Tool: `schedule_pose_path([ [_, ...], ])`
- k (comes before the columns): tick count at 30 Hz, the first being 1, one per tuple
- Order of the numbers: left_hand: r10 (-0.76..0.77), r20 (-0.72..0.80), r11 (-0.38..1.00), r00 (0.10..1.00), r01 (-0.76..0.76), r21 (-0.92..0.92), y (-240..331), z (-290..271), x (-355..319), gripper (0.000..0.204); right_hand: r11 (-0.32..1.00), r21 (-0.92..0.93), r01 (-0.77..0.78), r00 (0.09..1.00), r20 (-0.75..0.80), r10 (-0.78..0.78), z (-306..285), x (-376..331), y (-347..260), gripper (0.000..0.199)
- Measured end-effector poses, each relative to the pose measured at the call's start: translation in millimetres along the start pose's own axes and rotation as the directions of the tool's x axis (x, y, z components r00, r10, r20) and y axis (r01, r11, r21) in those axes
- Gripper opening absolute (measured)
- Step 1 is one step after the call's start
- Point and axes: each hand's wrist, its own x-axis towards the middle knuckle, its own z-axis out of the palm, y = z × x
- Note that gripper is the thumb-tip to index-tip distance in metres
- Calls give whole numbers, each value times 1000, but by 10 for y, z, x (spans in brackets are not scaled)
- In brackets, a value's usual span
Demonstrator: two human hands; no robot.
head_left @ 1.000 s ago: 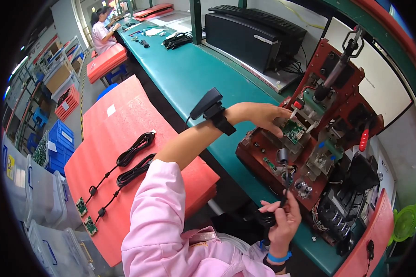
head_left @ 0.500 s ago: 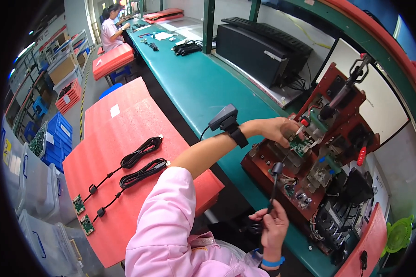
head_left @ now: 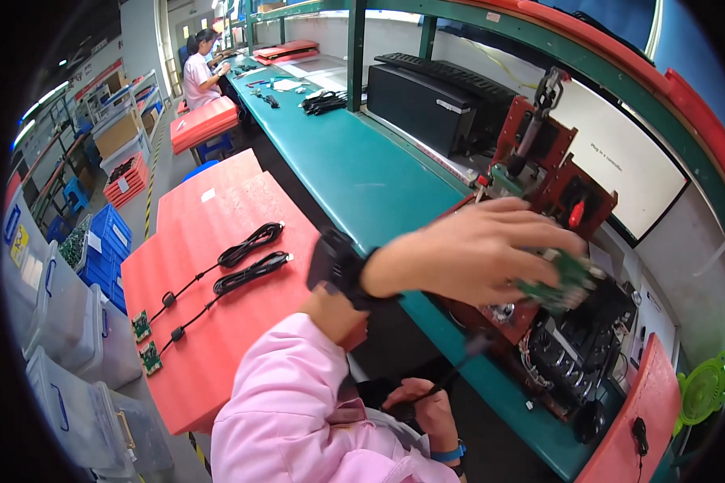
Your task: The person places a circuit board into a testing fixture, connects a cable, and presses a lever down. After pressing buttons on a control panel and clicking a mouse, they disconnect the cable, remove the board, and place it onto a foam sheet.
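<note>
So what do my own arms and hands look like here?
Your left hand is ungloved, with a bulky black device on a black strap at the wrist; the loose pink sleeve stops short of it. Your right hand, also ungloved, wears a blue wristband.

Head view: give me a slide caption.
Left hand gripping a green circuit board, right hand holding a black cable.

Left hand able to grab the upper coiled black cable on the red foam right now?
Probably not straight away: the left hand appears occupied with a green circuit board, off to the right of the red foam. Nothing visible covers the coiled black cable, so the cable itself looks accessible.
</note>
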Motion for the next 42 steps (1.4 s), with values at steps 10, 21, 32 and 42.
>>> schedule_pose_path([
  [10,-34,-575,693,818,434,576,903,6,228,26,874,-463,-148,967,-255,29,80,-489,-341,33],
  [21,-440,-667,-543,601,414,731,2788,-1240,-1119,29,343,-887,308,950,270,-154,425,987,-379,24],
  [32,-276,-959,-816,-63,542,199,3551,-648,-2932,29,59,-853,518,824,517,232,910,2432,449,38],
  [42,-302,-953,-792,-26,564,235,3565,-662,-3090,42,50,-832,552,823,554,127,849,2433,595,50],
])
